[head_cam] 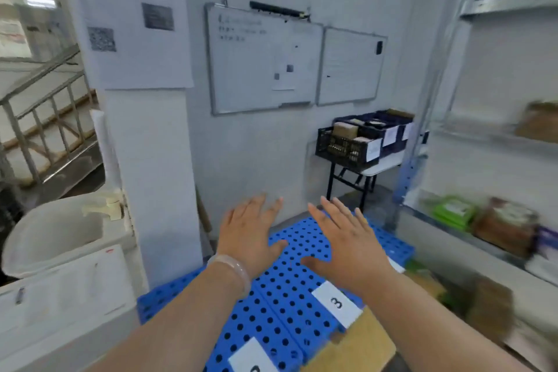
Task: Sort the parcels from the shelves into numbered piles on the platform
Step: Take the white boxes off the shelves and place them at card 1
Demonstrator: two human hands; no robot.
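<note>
Both hands hang empty above the platform, a blue perforated plastic pallet. The left hand, with a pale bangle at the wrist, is spread flat, palm down, fingers apart, holding nothing. It hovers over the platform's far left part. Just beside it the right hand is spread the same way, also holding nothing, over the far right part.

On the platform lies a white card marked 3 near the right edge, and a second card at the near edge, its number cut off. A tan parcel lies against the near right edge, touching the 3 card; whether it rests fully on the platform I cannot tell.

To the right, well apart from both hands, the shelves carry the parcels still to be sorted: a green packet, a brown box next to it, and another brown box one shelf up, all blurred.

Judging by looks, the brown ones are cardboard, stiff and probably light to middling, best taken with two hands on opposite sides or one hand under the base. The green packet looks like a soft wrapped bundle that may sag and slip, so gripping it across the middle seems wiser than at a corner.
</note>
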